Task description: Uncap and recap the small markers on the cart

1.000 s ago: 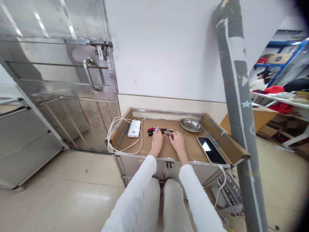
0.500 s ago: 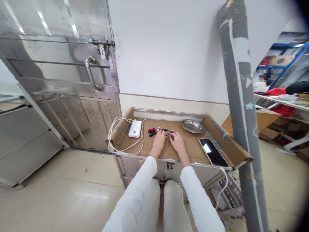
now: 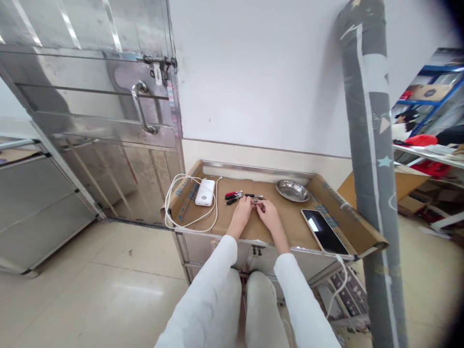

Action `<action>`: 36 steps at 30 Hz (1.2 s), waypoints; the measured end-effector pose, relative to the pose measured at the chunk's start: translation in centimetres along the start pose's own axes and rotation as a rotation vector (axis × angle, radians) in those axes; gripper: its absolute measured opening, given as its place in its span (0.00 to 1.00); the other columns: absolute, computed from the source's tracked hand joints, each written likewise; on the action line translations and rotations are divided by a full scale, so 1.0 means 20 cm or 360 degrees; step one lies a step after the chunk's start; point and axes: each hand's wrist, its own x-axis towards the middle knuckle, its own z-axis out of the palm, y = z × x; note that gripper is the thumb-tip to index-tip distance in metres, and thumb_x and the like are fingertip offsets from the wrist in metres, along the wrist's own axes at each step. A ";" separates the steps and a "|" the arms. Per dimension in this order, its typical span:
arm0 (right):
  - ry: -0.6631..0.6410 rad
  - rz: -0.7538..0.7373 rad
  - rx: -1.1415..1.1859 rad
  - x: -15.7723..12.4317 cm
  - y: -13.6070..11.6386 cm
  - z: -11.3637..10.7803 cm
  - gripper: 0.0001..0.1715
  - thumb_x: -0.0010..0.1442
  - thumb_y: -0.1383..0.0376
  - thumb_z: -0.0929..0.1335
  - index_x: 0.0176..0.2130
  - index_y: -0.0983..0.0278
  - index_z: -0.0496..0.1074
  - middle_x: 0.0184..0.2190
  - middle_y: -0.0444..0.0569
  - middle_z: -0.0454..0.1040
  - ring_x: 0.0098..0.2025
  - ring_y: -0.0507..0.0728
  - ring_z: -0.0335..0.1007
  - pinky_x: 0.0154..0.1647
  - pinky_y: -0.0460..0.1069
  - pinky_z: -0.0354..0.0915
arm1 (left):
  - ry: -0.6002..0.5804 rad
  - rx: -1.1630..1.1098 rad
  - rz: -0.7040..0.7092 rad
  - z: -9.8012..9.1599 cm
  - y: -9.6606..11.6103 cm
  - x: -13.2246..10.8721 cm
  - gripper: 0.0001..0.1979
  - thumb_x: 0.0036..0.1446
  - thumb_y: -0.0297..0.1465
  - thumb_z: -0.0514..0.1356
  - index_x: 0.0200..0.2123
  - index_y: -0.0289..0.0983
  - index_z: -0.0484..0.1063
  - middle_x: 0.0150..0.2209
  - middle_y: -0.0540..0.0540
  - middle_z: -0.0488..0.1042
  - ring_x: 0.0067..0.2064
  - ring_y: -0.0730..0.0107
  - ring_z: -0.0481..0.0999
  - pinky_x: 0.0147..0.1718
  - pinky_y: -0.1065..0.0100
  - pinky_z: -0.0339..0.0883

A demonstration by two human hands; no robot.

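Observation:
My left hand (image 3: 242, 212) and my right hand (image 3: 267, 213) meet over the brown cardboard top (image 3: 228, 227). Both have their fingers pinched together, fingertips nearly touching. A small dark piece shows between them, too small and covered to name. Just beyond my left hand lie several short pen-like pieces (image 3: 232, 197) with red or black barrels and silvery ends. Another black one (image 3: 250, 195) lies past the fingertips, beside silvery bits partly hidden by my hands.
A white power bank (image 3: 205, 192) with a looped white cable (image 3: 167, 205) lies at the left. At the right are a shallow steel bowl (image 3: 293, 191) and a phone (image 3: 324, 232). A tall grey wrapped roll (image 3: 377, 145) leans beside the cabinet; a metal door (image 3: 119, 111) stands left.
The view has shifted slightly, so the scene sits a little further right. Both hands stay together at the same spot, with the fingertips only slightly moved.

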 end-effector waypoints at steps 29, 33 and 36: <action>-0.0008 0.0012 -0.0085 0.01 0.04 0.03 0.13 0.60 0.61 0.60 0.35 0.63 0.71 0.32 0.49 0.70 0.33 0.55 0.65 0.38 0.49 0.61 | -0.0051 0.0217 0.0027 0.01 -0.01 -0.01 0.03 0.61 0.25 0.52 0.38 0.34 0.65 0.41 0.41 0.70 0.45 0.63 0.70 0.47 0.62 0.63; -0.0028 -0.0005 -0.0204 0.01 0.02 0.02 0.13 0.60 0.61 0.61 0.37 0.63 0.72 0.33 0.50 0.70 0.36 0.56 0.65 0.41 0.50 0.59 | -0.0028 0.0260 0.0029 0.02 -0.01 -0.01 0.05 0.61 0.23 0.51 0.39 0.34 0.65 0.42 0.41 0.70 0.46 0.63 0.69 0.49 0.61 0.63; -0.0024 0.0009 -0.0267 0.00 0.01 0.02 0.12 0.60 0.62 0.61 0.36 0.62 0.72 0.34 0.50 0.70 0.37 0.57 0.65 0.41 0.50 0.58 | -0.0013 0.0252 0.0044 0.03 -0.02 0.00 0.06 0.61 0.23 0.51 0.40 0.33 0.65 0.42 0.40 0.69 0.47 0.63 0.69 0.49 0.61 0.63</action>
